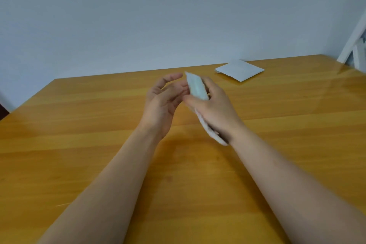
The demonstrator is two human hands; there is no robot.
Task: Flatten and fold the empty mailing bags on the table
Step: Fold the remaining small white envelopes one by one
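Gripping a white mailing bag (197, 87) edge-on above the middle of the table (79, 125), the right hand (213, 109) keeps its long axis running from wrist toward the far edge, while the left hand (164, 99) hovers just beside it, palm up, fingers loosely spread and holding nothing. Bare wood lies below toward the near edge, giving room to lay it flat; a folded bag (239, 69) sits well apart near the far right corner.

Plain pale grey-blue wall (158, 16) behind a glossy yellow-orange wooden tabletop (79, 125). White frame-like object (352, 45) leans at the far right corner.
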